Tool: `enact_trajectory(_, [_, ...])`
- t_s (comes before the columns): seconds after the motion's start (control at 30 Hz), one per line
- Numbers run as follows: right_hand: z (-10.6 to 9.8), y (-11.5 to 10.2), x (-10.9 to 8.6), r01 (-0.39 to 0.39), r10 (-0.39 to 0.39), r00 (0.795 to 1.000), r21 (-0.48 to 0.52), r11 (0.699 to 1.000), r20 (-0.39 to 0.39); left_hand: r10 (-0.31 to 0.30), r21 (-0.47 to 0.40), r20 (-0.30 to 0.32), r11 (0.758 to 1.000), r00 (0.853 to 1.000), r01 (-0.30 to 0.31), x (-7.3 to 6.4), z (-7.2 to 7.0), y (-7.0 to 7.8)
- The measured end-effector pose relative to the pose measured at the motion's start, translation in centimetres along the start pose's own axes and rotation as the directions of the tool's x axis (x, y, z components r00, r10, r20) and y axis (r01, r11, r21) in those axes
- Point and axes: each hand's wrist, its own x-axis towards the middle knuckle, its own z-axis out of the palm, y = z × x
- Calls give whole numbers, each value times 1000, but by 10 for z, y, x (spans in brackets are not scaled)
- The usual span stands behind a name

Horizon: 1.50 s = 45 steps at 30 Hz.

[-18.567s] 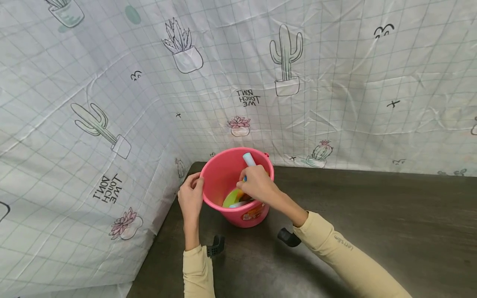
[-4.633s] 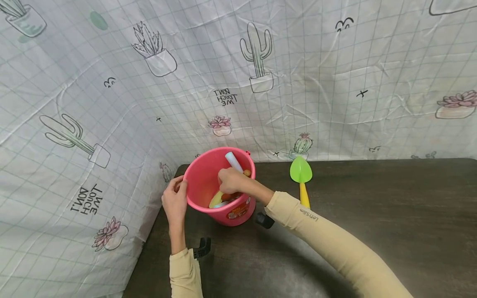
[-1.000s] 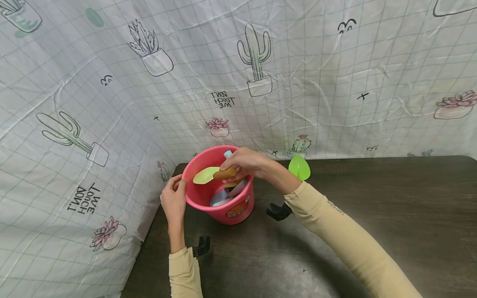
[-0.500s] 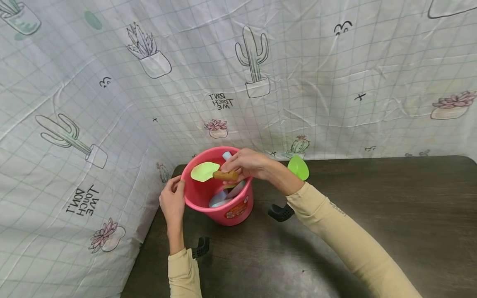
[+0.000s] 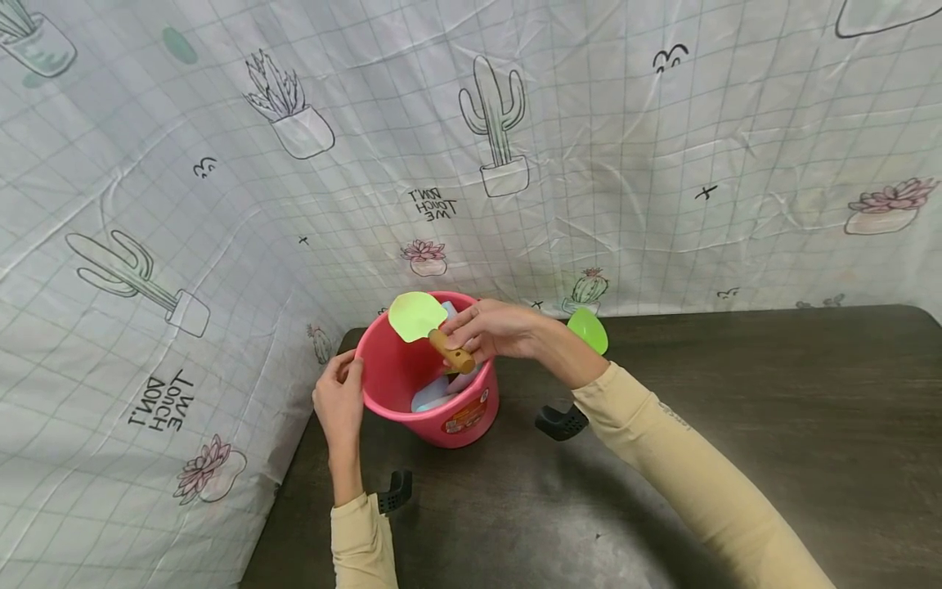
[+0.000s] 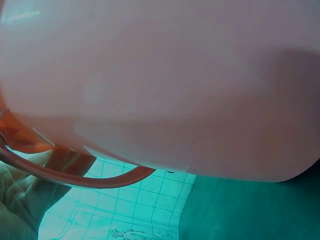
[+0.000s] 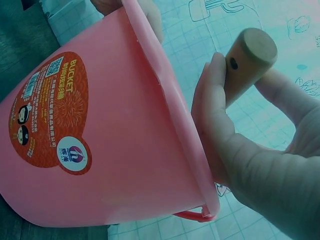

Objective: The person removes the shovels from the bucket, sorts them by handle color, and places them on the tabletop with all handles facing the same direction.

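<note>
My left hand (image 5: pixel 340 399) grips the left rim of a pink bucket (image 5: pixel 383 360), thumb on the near side. In the left wrist view the bucket's wall (image 6: pixel 150 90) fills most of the frame. Over the bucket's mouth, my right hand (image 5: pixel 500 329) pinches the wooden handle (image 5: pixel 452 352) of a small trowel between thumb and fingers. Its pale green blade (image 5: pixel 414 316) points up and left, overlapping the bucket's far rim. The right wrist view shows the handle's round end (image 7: pixel 257 46) just past the rim. Pale blue and pinkish pieces (image 5: pixel 434 393) lie inside the bucket, partly hidden.
A bright green toy trowel (image 5: pixel 588 330) lies on the dark table (image 5: pixel 721 425) right of the bucket, its yellow handle hidden behind the right forearm. A printed cloth (image 5: pixel 648 164) hangs close behind and to the left. The bucket's handle (image 6: pixel 100 182) hangs at its side.
The right hand has lifted the wooden-handled trowel from inside the bucket, its blade swinging upward. The green toy trowel came onto the table between the two oldest frames. The left hand keeps its grip.
</note>
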Motion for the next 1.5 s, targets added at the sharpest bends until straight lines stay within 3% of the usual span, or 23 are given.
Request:
enact_trajectory(0.8, [-11, -1, -21, 83, -83, 996, 8, 997, -29, -21, 1, 16, 1000, 1000, 21, -2, 1, 0])
enact_trajectory(1.27, [-22, -7, -34, 87, -88, 992, -18, 996, -94, -19, -4, 12, 1000, 1000, 19, -1, -3, -1])
enact_trajectory(1.5, [-31, -8, -50, 109, -109, 992, -12, 994, -69, -8, -19, 8, 1000, 1000, 8, -2, -1, 0])
